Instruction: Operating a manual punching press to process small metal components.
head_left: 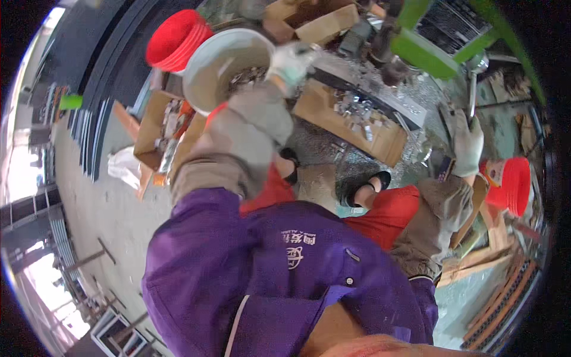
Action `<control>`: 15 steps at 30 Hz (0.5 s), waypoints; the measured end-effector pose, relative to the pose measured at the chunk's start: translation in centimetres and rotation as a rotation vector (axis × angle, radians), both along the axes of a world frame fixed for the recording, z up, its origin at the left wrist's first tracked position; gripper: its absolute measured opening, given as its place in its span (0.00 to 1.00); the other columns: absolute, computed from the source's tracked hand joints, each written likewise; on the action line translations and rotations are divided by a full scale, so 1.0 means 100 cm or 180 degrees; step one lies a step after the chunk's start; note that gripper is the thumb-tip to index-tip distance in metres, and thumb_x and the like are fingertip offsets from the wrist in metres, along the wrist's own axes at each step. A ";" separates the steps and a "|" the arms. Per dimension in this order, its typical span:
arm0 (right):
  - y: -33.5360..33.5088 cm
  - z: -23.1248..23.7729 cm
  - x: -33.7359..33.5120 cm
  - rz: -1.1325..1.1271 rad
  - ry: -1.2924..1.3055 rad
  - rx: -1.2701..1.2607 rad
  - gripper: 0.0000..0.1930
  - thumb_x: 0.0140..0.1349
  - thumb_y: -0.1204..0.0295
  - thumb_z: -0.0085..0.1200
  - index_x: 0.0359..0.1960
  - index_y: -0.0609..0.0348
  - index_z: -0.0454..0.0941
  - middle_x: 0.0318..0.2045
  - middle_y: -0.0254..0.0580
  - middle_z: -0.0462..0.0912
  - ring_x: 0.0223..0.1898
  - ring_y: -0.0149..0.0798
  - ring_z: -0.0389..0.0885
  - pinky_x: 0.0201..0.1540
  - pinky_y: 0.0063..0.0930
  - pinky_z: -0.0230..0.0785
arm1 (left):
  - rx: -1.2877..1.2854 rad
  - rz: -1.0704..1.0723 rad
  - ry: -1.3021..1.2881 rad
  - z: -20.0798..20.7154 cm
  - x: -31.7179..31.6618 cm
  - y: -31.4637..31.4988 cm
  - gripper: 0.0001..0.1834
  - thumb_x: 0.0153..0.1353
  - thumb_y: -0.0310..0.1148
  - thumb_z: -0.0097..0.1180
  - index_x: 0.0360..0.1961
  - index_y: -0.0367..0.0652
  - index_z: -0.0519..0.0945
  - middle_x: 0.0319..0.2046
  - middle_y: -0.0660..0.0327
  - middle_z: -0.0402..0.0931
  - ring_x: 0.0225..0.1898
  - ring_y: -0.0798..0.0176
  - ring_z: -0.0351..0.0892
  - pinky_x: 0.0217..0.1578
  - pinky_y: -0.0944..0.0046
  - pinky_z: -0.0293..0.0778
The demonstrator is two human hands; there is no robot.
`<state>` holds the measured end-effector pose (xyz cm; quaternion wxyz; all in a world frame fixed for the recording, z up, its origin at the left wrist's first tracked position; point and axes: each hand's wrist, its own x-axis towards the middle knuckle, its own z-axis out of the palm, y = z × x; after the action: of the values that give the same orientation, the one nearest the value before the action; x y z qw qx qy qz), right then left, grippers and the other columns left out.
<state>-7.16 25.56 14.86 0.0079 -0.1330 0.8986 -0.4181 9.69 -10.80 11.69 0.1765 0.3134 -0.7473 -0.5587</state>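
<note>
My left hand [289,66], in a white glove and blurred by motion, is beside the right rim of a large white bucket [191,83] with small metal bits inside. Its fingers look pinched together at a small greyish thing I cannot make out. On the right, my gloved right hand [467,146] is closed around the lower end of a metal lever [473,95]. That lever reaches up to a rounded metal end beside a green machine frame [425,53]. Between my hands, a brown board [333,119] carries a pile of small silvery metal pieces [363,116].
A red bucket [178,44] stands beyond the white one, and another red bucket [513,185] is right of my right hand. A cardboard box [150,134] with parts is at left. Metal scraps lie around the board; timber [485,262] lies at lower right.
</note>
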 end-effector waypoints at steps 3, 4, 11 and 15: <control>0.001 -0.003 -0.008 0.0085 -0.0204 -0.0247 0.19 0.58 0.58 0.51 0.40 0.64 0.75 0.32 0.48 0.80 0.34 0.36 0.77 0.39 0.28 0.67 | -0.0488 0.0384 0.0617 0.051 0.084 -0.042 0.17 0.49 0.39 0.63 0.36 0.38 0.80 0.27 0.58 0.79 0.26 0.68 0.77 0.27 0.70 0.71; 0.001 -0.002 -0.004 0.0161 -0.0057 -0.0439 0.22 0.57 0.56 0.51 0.40 0.66 0.74 0.33 0.52 0.79 0.34 0.41 0.77 0.40 0.31 0.67 | -0.1003 0.1059 0.0447 0.069 0.102 -0.034 0.17 0.49 0.39 0.63 0.36 0.39 0.80 0.27 0.59 0.79 0.25 0.68 0.76 0.26 0.70 0.71; -0.007 0.005 -0.006 0.0114 0.0151 0.0140 0.20 0.57 0.57 0.51 0.38 0.65 0.76 0.21 0.44 0.73 0.23 0.36 0.69 0.29 0.31 0.63 | -0.0487 0.1097 -0.0878 -0.029 0.316 -0.183 0.19 0.50 0.39 0.61 0.40 0.37 0.78 0.33 0.59 0.80 0.32 0.65 0.79 0.34 0.68 0.74; 0.021 -0.010 -0.020 0.0097 0.0520 0.0483 0.18 0.59 0.60 0.50 0.38 0.64 0.76 0.22 0.42 0.75 0.24 0.34 0.69 0.29 0.29 0.63 | 0.0433 0.2001 -0.0981 -0.029 0.300 -0.158 0.15 0.49 0.28 0.58 0.39 0.36 0.77 0.28 0.59 0.77 0.24 0.65 0.77 0.23 0.66 0.73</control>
<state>-9.15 27.61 13.89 -0.0491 -0.1793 0.9231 -0.3365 39.68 -26.63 8.76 0.2038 0.6197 -0.5933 -0.4716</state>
